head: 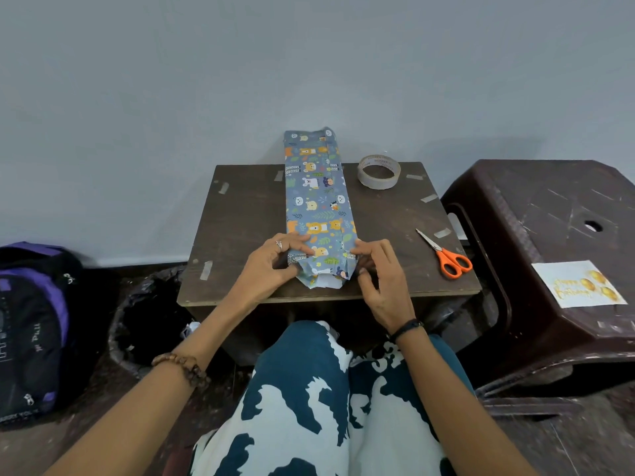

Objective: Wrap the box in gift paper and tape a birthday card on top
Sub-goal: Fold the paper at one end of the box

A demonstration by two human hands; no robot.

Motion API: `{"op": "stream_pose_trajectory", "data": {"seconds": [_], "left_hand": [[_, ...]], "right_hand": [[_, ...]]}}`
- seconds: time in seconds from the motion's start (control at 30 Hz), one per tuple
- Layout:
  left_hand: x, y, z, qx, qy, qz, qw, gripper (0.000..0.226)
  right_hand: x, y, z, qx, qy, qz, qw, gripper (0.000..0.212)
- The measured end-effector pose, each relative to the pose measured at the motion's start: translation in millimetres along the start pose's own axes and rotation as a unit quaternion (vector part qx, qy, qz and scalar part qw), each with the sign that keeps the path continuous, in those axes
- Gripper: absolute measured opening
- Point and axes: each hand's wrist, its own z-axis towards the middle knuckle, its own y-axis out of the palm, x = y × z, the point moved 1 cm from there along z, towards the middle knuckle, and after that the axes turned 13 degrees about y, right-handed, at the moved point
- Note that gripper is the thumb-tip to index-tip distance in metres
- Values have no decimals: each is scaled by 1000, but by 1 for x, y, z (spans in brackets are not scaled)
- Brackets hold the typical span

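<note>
Pinching the side flaps of paper at the near end of the box, both hands work the fold inward. The left hand curls its fingers over the top corner and its thumb against the side, gripping the paper; the right hand lays two fingers on the opposite corner while the lower fingers curl round the flap beneath, so it too holds paper. Both wrists lie low over the near edge of the worktop, with the forearms reaching in from either side of the lap.

The box lies lengthwise down the middle of the worktop, its far end overhanging the back edge. It looks long, narrow and probably light; the paper is thin, likely to crease sharply and tear if dragged, so the best hold is at the corners, pressing against the stiff box edges.

The tape and scissors lie to the right, and the card waits on the stool.
</note>
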Motion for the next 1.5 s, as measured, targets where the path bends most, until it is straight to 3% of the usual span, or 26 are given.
{"op": "stream_pose_trajectory", "data": {"seconds": [0.1, 0.27, 0.47, 0.7, 0.83, 1.0, 1.07, 1.17, 1.3, 1.5], "left_hand": [[3, -3, -1, -23, 2, -10, 1000, 39], [4, 5, -1, 36, 5, 16, 999, 32], [4, 15, -2, 99, -14, -47, 994, 40], [4, 17, -4, 84, -7, -28, 996, 38], [4, 16, -6, 69, 10, -8, 998, 41], [6, 17, -8, 41, 0, -22, 999, 36], [10, 20, -6, 51, -5, 25, 998, 21], [10, 23, -3, 57, 35, 119, 991, 23], [8, 25, -1, 69, 67, 187, 978, 23], [12, 27, -3, 57, 102, 307, 945, 17]], "right_hand": [[1, -1, 1, 3, 1, -4, 1000, 24], [5, 4, 3, 36, 6, -22, 999, 17], [6, 7, 6, 72, -14, -31, 997, 13], [6, 8, 5, 78, -46, -49, 995, 21], [7, 7, 6, 64, -36, -32, 997, 9], [1, 5, 1, 48, -9, 16, 999, 22], [0, 5, 1, 48, 5, 36, 998, 21], [2, 6, 2, 45, 13, 13, 999, 21], [3, 10, 4, 55, 48, -31, 997, 36], [4, 16, 6, 87, 75, -58, 992, 36]]}}
